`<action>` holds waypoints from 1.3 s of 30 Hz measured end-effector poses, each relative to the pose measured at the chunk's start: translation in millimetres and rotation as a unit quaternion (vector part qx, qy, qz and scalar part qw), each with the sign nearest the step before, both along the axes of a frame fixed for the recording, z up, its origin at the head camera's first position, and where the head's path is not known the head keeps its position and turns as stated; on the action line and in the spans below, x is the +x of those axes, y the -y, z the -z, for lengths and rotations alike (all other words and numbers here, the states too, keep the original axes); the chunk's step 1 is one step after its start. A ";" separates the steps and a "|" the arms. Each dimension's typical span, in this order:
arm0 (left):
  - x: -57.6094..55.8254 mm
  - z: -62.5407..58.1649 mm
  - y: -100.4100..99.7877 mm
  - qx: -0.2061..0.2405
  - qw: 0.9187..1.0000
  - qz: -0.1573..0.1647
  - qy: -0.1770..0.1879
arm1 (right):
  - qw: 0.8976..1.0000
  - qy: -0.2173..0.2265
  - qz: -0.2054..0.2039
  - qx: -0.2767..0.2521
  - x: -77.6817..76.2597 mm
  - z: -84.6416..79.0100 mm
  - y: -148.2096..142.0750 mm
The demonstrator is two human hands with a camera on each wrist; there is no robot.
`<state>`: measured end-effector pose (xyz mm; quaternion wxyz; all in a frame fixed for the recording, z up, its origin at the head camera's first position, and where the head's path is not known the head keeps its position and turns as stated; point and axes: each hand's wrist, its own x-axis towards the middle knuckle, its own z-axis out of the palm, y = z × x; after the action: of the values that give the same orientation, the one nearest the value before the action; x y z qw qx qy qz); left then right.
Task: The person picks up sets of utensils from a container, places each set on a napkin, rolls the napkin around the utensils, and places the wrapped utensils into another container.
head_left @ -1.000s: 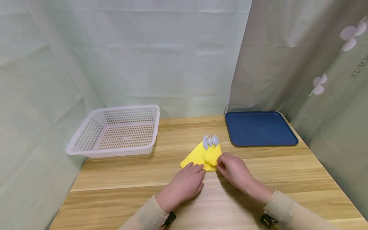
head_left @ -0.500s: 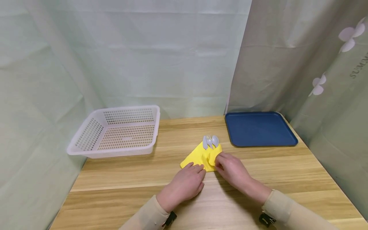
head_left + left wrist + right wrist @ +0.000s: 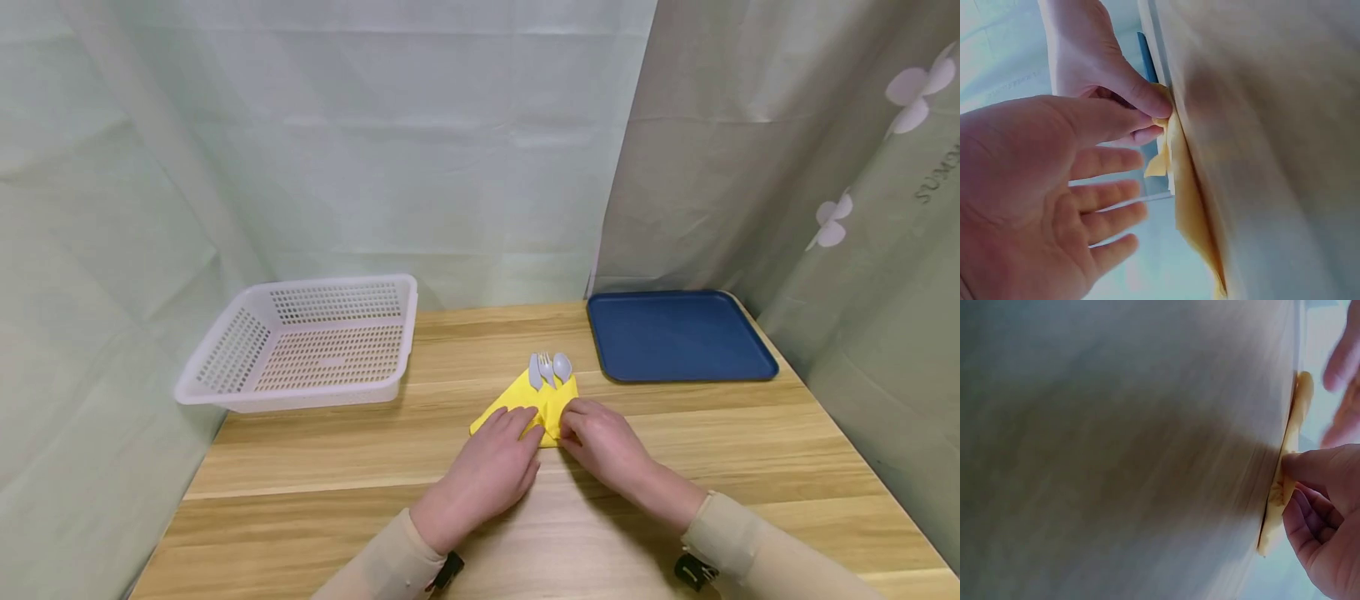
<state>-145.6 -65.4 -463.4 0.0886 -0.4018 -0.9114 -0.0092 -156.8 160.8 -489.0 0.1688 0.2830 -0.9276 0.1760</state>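
Note:
A yellow napkin (image 3: 513,398) lies folded at mid-table, its left side tapering to a corner. From its far edge stick out the upper ends of a grey knife (image 3: 535,372), a fork (image 3: 546,370) and a spoon (image 3: 562,367); their lower ends are covered by the cloth. My right hand (image 3: 609,444) pinches the folded flap at the napkin's near right, as the right wrist view shows at the napkin (image 3: 1302,400). Over the near left part is my left hand (image 3: 483,475), fingers extended; in the left wrist view its thumb reaches the cloth beside my right thumb.
At the back left stands a white perforated basket (image 3: 405,350). A blue tray (image 3: 682,337) lies at the back right. Pale curtains (image 3: 420,150) hang behind and on both sides of the wooden table (image 3: 315,467).
My right hand has drawn the napkin's flap slightly left and down over the cutlery handles. My left hand has moved forward and rightward over the cloth. Basket and tray have stayed put.

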 end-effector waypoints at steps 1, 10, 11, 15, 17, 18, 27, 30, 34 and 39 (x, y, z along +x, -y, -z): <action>-0.7 -1.4 -2.0 0.007 1.000 0.001 -0.003 | 1.000 0.000 0.000 0.001 -0.4 0.1 -0.2; -5.7 -1.4 -17.8 -0.047 0.999 0.010 0.015 | 1.000 0.002 -0.004 0.004 -1.9 1.7 -1.0; -6.3 -0.2 -18.2 -0.056 0.998 0.005 0.021 | 1.000 0.003 -0.004 0.004 -1.7 1.7 -1.0; -7.8 0.9 -17.8 -0.077 0.996 -0.007 0.039 | 1.000 0.008 -0.005 0.002 -0.5 1.7 -2.1; -8.2 1.3 -17.2 -0.080 0.996 -0.008 0.041 | 1.000 0.010 -0.005 0.000 0.5 1.1 -2.7; -8.3 0.9 -17.1 -0.081 0.996 -0.007 0.041 | 1.000 0.009 -0.006 -0.001 0.7 0.9 -3.2; -10.5 1.0 -17.6 -0.075 0.996 0.012 0.052 | 0.999 0.038 -0.008 -0.024 -3.2 -0.5 -8.0; -11.0 1.2 -17.5 -0.066 0.996 0.022 0.055 | 0.998 0.053 -0.003 -0.029 -5.2 -0.9 -9.8; -11.6 1.9 -17.5 -0.055 0.996 0.029 0.062 | 0.998 0.060 -0.001 -0.036 -7.9 -0.7 -12.7; -11.8 1.5 -17.9 -0.059 0.995 0.028 0.072 | 0.998 0.054 0.004 -0.030 -9.9 -0.9 -18.6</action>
<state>-157.4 -47.6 -464.9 -0.0015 -0.4301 -0.9027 0.0135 -166.7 179.4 -488.1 0.1272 0.2639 -0.9309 0.2183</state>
